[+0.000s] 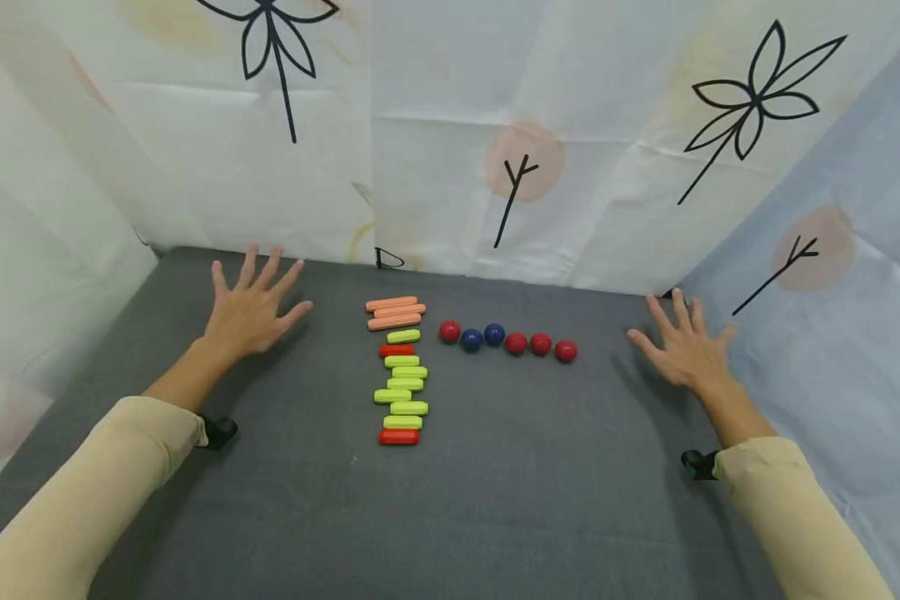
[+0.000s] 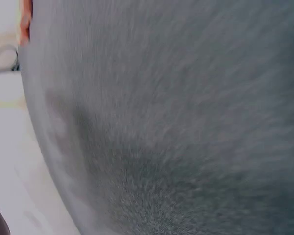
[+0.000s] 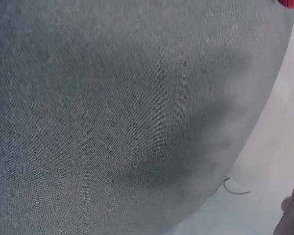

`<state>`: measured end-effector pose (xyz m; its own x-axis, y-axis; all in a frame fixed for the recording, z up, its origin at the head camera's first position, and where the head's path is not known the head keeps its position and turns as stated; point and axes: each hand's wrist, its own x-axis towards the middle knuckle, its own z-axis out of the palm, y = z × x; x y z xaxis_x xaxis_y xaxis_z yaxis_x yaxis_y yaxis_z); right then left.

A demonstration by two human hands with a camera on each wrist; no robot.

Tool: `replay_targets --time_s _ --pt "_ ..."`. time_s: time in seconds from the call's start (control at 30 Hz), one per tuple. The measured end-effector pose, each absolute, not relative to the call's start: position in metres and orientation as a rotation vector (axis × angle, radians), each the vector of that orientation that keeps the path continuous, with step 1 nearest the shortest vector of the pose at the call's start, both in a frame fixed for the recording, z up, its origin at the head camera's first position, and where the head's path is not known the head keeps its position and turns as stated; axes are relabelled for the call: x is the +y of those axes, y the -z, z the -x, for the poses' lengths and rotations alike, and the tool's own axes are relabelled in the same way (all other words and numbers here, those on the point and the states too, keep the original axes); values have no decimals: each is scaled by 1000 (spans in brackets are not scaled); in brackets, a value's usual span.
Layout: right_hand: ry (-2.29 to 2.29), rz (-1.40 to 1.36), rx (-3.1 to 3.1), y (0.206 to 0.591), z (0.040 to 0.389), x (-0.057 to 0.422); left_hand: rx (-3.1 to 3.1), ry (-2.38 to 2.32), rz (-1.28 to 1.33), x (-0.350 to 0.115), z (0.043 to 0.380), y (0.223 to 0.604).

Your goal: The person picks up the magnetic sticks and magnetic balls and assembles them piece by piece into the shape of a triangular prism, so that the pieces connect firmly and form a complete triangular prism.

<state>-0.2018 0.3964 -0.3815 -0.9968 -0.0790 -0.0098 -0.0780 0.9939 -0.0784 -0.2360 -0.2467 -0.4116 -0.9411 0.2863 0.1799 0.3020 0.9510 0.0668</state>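
Observation:
My left hand (image 1: pixel 246 315) is spread over the left of the grey table, fingers straight and apart, holding nothing. Far to the right, my right hand (image 1: pixel 686 350) is spread the same way near the table's back right corner, also with nothing in it. Between them, several orange sticks (image 1: pixel 394 322) lie side by side. Below these runs a column of short yellow-green sticks (image 1: pixel 408 372), with a red stick (image 1: pixel 396 351) near its top and another red stick (image 1: pixel 399 437) at its bottom. A row of balls extends rightward: dark red balls (image 1: pixel 540 343) and two blue balls (image 1: pixel 494 334).
The grey table (image 1: pixel 495 500) meets a white patterned cloth (image 1: pixel 435 167) along its back edge. A bluish cloth (image 1: pixel 870 333) hangs on the right, and a pale one (image 1: pixel 37 208) on the left. Black wrist cameras (image 1: pixel 220 432) sit at both cuffs.

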Motion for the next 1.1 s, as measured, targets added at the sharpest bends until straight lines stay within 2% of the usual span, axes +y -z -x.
replay_targets --time_s 0.37,0.6,0.83,1.1 --pt "305 392 3009 392 197 362 -2916 291 913 -195 191 422" --pt "644 513 2887 399 193 338 -2863 689 1211 -173 167 424" --pt "815 460 2889 411 195 325 -2777 997 1306 -159 146 435" --pt "998 439 2867 421 195 318 -2700 984 1376 -151 135 443"
